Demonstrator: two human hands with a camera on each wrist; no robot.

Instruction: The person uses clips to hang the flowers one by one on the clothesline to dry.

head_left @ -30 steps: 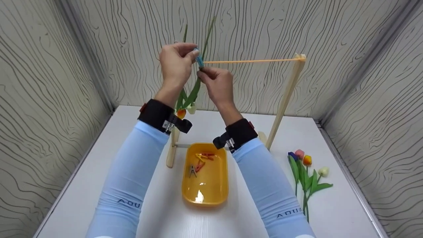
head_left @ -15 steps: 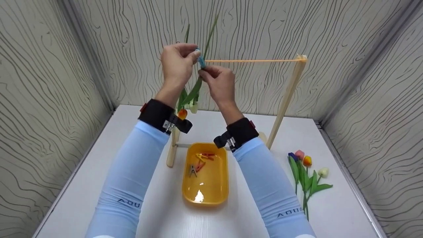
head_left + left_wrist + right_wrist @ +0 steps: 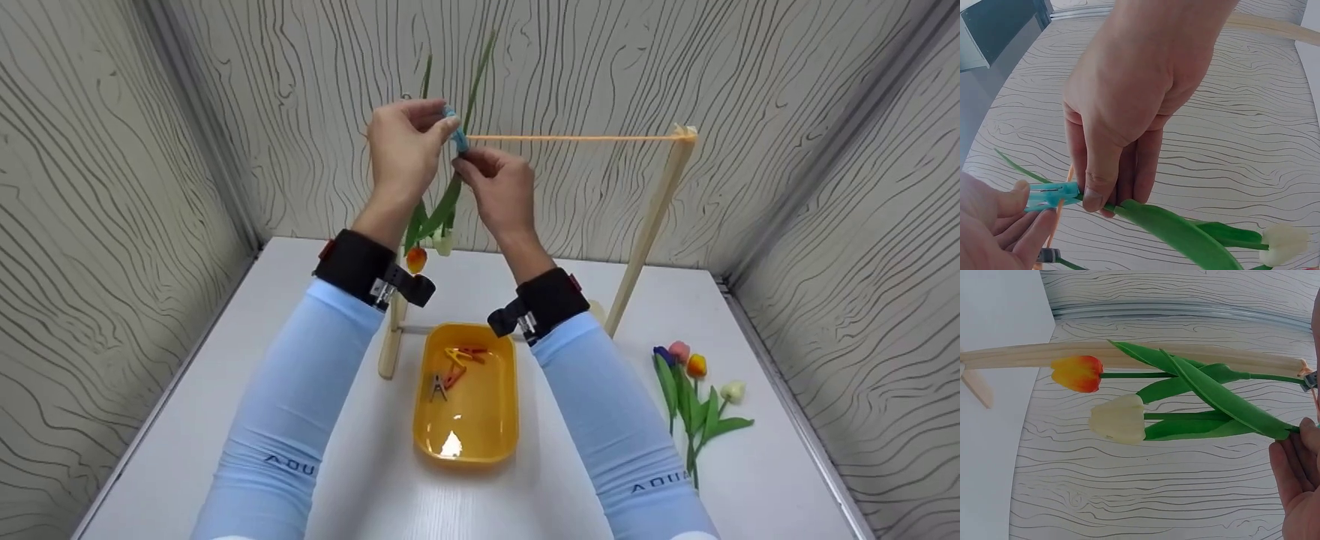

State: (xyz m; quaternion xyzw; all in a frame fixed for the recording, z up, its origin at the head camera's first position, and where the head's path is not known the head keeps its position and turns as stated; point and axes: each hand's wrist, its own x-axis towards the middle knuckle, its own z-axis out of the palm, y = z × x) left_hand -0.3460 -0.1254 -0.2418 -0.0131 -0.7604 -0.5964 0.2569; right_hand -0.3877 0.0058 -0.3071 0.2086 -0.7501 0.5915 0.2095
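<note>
Thumb and fingers of my left hand (image 3: pixel 405 150) pinch a light blue clothespin (image 3: pixel 1053 195), which lies across the orange string (image 3: pixel 570 138) and against a green stem. Just below it, my right hand (image 3: pixel 501 191) pinches that stem, which belongs to an upside-down white artificial tulip (image 3: pixel 1118 418). Beside it hangs an orange-yellow tulip (image 3: pixel 1077 374), its stem at a grey clothespin (image 3: pixel 1311 379) on the string. Whether the blue clothespin's tips grip both stem and string I cannot tell.
The string runs to a wooden post (image 3: pixel 649 232) on the right. Below the hands stands a yellow tray (image 3: pixel 469 457) with several clothespins (image 3: pixel 454 358) in it. Several tulips (image 3: pixel 697 401) lie on the white table (image 3: pixel 765 465) at the right. Patterned walls surround the table.
Both hands, with the clothespin and white tulip, have shifted slightly to the right. Each hand keeps its pinch.
</note>
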